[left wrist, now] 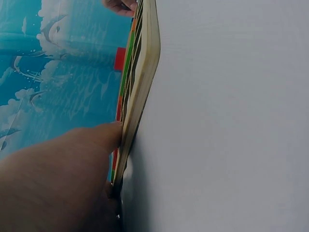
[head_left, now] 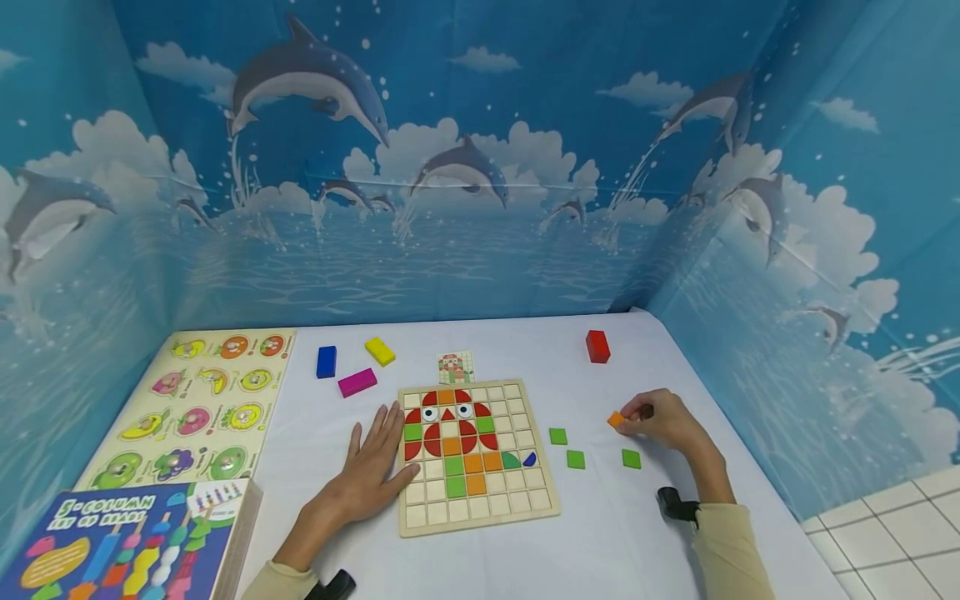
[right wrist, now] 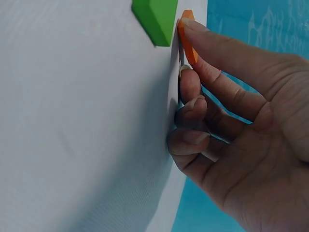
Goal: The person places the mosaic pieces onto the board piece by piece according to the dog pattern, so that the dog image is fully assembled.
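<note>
From the head camera, the right hand (head_left: 663, 421) pinches a small orange tile (head_left: 616, 419) between finger and thumb, low over the white table (head_left: 637, 533), to the right of the wooden grid board (head_left: 474, 454). The left hand (head_left: 378, 462) lies flat with straight fingers, touching the board's left edge and holding nothing. The board shows a picture partly made of red, orange and green tiles, with many empty squares. Three green tiles (head_left: 575, 458) lie loose between the board and the right hand. A little pattern card (head_left: 456, 367) sits just above the board. To do this well, I think the left hand should keep the board from sliding, and the orange tile should stay level so it drops flat into one square.

From the left wrist camera, the board (left wrist: 140, 82) shows edge on, and the left hand (left wrist: 63, 179) presses against its side. The fingertips are hidden here.

From the right wrist camera, the right hand's fingers (right wrist: 217, 58) hold the orange tile (right wrist: 187, 38) by its thin edges, close beside a green tile (right wrist: 157, 19). The other fingers curl in. The grip looks light, so a firm pinch would help.
</note>
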`<state>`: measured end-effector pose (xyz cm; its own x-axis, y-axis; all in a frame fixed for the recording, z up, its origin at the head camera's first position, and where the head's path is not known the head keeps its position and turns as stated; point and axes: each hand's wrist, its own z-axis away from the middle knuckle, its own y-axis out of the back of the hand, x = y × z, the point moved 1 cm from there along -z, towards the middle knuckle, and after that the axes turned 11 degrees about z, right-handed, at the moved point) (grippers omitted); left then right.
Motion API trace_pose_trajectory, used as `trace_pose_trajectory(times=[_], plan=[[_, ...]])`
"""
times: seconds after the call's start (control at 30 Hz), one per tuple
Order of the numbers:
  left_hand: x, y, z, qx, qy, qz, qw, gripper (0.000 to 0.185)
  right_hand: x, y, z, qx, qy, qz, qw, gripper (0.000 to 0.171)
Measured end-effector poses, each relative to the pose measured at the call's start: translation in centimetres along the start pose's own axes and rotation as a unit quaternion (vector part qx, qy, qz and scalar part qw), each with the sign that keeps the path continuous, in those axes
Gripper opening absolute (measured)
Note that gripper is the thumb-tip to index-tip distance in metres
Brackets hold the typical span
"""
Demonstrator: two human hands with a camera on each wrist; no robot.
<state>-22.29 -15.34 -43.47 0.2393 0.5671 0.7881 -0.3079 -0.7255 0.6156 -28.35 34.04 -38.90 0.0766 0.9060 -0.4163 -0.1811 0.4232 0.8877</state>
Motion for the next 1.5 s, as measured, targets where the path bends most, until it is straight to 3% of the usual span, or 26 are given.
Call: trace_pose_trajectory(times=[0.33,0.6,0.73,0.97,1.13,1.27,1.5], plan=[[-0.1,-0.1,-0.1,-0.002,-0.002,-0.003,1.0,0.093,-1.3,-0.3,-0.1,-0.003,0.056,-0.022,0.998,0.011],[0.3,0.0,-0.4,-0.017,0.024,-0.023,0.9993,0.094,-4.9,-1.5,0.2,-0.011,0.107,-0.065,0.992,0.008],[0.1,-0.1,-0.3,-0.012,0.02,-0.026,0.9994,0.094,-7.2,-2.7,0.2,-0.03,0.154,-0.078,0.985,0.008],[-0.3,-0.3,-0.2,0.003,-0.005,-0.009,0.9999,0.094,-11.8,-5.2,1.6,-0.086,0.252,-0.101,0.959,0.005],[-0.2,-0.2,-0.2,0.001,-0.003,-0.008,1.0,0.094,-14.2,-6.7,2.7,-0.124,0.296,-0.11,0.941,0.004],[-0.3,-0.2,-0.3,-0.002,0.006,-0.02,0.9998,0.095,-15.2,-7.4,3.1,-0.134,0.305,-0.105,0.937,0.004],[-0.4,-0.2,-0.2,-0.001,-0.002,-0.011,0.9999,0.094,-15.6,-7.8,3.4,-0.112,0.322,-0.097,0.935,0.009]])
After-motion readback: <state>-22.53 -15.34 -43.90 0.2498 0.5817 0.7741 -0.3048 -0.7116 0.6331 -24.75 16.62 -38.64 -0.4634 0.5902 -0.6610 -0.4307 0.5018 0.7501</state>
